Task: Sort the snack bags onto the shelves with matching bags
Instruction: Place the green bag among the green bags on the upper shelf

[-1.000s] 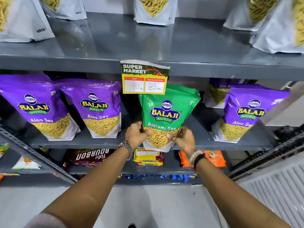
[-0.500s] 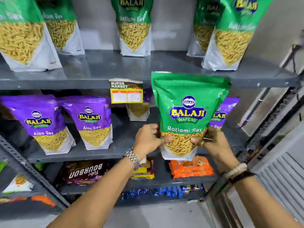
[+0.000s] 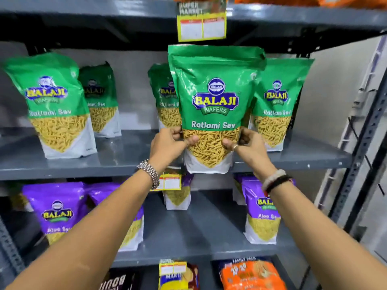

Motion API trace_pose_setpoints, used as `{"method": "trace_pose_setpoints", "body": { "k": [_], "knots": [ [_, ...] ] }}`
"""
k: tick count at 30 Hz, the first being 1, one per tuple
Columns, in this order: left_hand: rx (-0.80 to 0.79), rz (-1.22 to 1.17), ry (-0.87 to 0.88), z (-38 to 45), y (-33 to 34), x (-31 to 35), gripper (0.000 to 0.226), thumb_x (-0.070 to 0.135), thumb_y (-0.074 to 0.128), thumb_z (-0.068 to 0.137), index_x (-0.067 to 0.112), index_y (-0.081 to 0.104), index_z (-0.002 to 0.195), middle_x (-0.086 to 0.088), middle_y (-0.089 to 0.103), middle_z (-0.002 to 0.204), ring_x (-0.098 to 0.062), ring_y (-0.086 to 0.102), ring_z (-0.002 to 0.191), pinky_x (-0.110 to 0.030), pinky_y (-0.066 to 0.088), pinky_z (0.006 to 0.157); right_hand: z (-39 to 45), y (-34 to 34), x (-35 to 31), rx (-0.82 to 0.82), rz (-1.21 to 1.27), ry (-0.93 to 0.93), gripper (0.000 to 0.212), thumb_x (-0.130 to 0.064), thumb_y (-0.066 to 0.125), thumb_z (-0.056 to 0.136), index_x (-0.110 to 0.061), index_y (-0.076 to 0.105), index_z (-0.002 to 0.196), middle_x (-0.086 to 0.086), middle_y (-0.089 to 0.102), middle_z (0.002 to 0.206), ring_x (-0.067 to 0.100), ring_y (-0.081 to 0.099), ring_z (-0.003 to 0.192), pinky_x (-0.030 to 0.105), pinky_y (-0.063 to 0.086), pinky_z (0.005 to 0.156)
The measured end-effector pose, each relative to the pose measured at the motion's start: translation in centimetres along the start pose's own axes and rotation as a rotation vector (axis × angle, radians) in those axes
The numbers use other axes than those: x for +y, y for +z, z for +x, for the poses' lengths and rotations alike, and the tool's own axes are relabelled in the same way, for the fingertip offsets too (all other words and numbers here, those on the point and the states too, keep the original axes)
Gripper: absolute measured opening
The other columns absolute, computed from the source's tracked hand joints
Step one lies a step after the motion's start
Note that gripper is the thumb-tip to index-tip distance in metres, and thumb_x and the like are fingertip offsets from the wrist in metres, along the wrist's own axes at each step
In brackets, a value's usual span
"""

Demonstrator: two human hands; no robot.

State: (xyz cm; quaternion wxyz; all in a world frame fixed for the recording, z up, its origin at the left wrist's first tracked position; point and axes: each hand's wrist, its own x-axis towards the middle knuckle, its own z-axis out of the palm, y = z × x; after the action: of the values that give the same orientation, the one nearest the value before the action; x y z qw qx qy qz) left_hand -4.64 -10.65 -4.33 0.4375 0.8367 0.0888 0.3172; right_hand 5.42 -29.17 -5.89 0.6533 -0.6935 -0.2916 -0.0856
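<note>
A green Ratlami Sev bag (image 3: 213,97) is upright in the air, in front of the grey shelf (image 3: 125,166) that holds several matching green bags (image 3: 54,105). My left hand (image 3: 167,143) grips its lower left edge, my right hand (image 3: 249,145) its lower right edge. The bag's white bottom hangs just over the shelf's front lip. One matching bag (image 3: 278,101) stands right behind it on the right, another (image 3: 165,97) is half hidden on the left. Purple Aloo Sev bags (image 3: 56,210) stand on the shelf below.
A yellow price tag (image 3: 202,26) hangs from the shelf edge above the held bag. An orange bag (image 3: 251,275) and dark biscuit packs lie on the lowest visible shelf. The perforated steel upright (image 3: 364,130) frames the right side.
Both hands have lifted the green bag from the purple bags' shelf up to the level of the green bags' shelf. My view has tilted upward with it.
</note>
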Motion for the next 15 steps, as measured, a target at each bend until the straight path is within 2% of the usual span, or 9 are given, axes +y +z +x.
{"method": "trace_pose_setpoints", "body": {
  "k": [2, 3, 5, 6, 9, 11, 13, 15],
  "knots": [
    [0.01, 0.013, -0.029, 1.3, -0.1, -0.5, 0.046, 0.053, 0.071, 0.069, 0.025, 0.069, 0.105, 0.002, 0.076, 0.1, -0.011, 0.064, 0.093, -0.025, 0.038, 0.076, 1.5, 1.1, 0.6, 0.003, 0.009, 0.012, 0.034, -0.004, 0.075, 0.07, -0.009, 0.061, 0.1, 0.018, 0.068, 0.106, 0.012, 0.065, 0.082, 0.019, 0.056, 0.076],
    [0.018, 0.016, -0.043, 1.9, -0.1, -0.8, 0.045, 0.052, 0.071, 0.07, 0.024, 0.068, 0.105, 0.002, 0.076, 0.101, -0.011, 0.063, 0.093, -0.025, 0.038, 0.077, 2.2, 1.5, 0.9, 0.004, 0.002, 0.013, 0.033, -0.006, 0.075, 0.07, -0.013, 0.062, 0.098, 0.017, 0.068, 0.105, 0.017, 0.065, 0.087, 0.028, 0.057, 0.082],
    [0.043, 0.011, -0.05, 2.8, 0.1, -1.3, 0.041, 0.052, 0.068, 0.073, 0.023, 0.069, 0.102, 0.002, 0.075, 0.098, -0.011, 0.063, 0.09, -0.026, 0.039, 0.076, 3.3, 2.2, 1.7, 0.014, -0.021, 0.008, 0.027, -0.013, 0.077, 0.068, -0.021, 0.064, 0.09, 0.012, 0.069, 0.099, 0.021, 0.065, 0.091, 0.048, 0.053, 0.092],
    [0.053, 0.002, -0.049, 3.3, 0.2, -1.6, 0.039, 0.052, 0.067, 0.074, 0.023, 0.068, 0.099, 0.003, 0.075, 0.095, -0.012, 0.063, 0.088, -0.028, 0.041, 0.077, 3.9, 2.5, 2.3, 0.015, -0.028, -0.002, 0.024, -0.02, 0.079, 0.066, -0.024, 0.065, 0.086, 0.01, 0.069, 0.097, 0.022, 0.066, 0.092, 0.053, 0.051, 0.093],
    [0.053, -0.073, -0.034, 4.5, 0.7, -2.8, 0.049, 0.06, 0.065, 0.069, 0.021, 0.067, 0.098, 0.002, 0.074, 0.096, -0.016, 0.066, 0.092, -0.037, 0.051, 0.09, 5.3, 3.2, 3.9, 0.028, -0.055, -0.01, 0.034, -0.041, 0.077, 0.059, -0.029, 0.063, 0.088, 0.007, 0.07, 0.1, 0.026, 0.066, 0.098, 0.054, 0.051, 0.093],
    [-0.018, -0.203, -0.036, 5.4, 1.1, -4.1, 0.06, 0.055, 0.071, 0.064, 0.019, 0.062, 0.111, -0.004, 0.071, 0.11, -0.019, 0.065, 0.104, -0.047, 0.049, 0.099, 5.6, 3.4, 4.2, 0.003, -0.08, 0.007, 0.041, -0.031, 0.076, 0.068, -0.025, 0.058, 0.104, 0.007, 0.067, 0.108, 0.027, 0.063, 0.106, 0.053, 0.048, 0.098],
    [-0.128, -0.228, -0.024, 5.9, 1.5, -5.4, 0.08, 0.047, 0.081, 0.055, 0.015, 0.051, 0.122, -0.007, 0.064, 0.124, -0.022, 0.059, 0.115, -0.047, 0.043, 0.107, 5.4, 3.5, 3.9, -0.042, -0.113, 0.045, 0.041, -0.021, 0.074, 0.073, -0.021, 0.055, 0.109, 0.007, 0.065, 0.11, 0.028, 0.062, 0.108, 0.051, 0.047, 0.1],
    [-0.187, -0.192, -0.029, 6.1, 1.8, -6.3, 0.102, 0.06, 0.083, 0.036, 0.02, 0.047, 0.122, -0.008, 0.06, 0.13, -0.023, 0.055, 0.121, -0.043, 0.041, 0.108, 5.4, 3.6, 4.0, -0.085, -0.134, 0.078, 0.037, -0.016, 0.072, 0.075, -0.016, 0.055, 0.107, 0.009, 0.066, 0.109, 0.027, 0.063, 0.105, 0.047, 0.048, 0.099]
  ]
}}
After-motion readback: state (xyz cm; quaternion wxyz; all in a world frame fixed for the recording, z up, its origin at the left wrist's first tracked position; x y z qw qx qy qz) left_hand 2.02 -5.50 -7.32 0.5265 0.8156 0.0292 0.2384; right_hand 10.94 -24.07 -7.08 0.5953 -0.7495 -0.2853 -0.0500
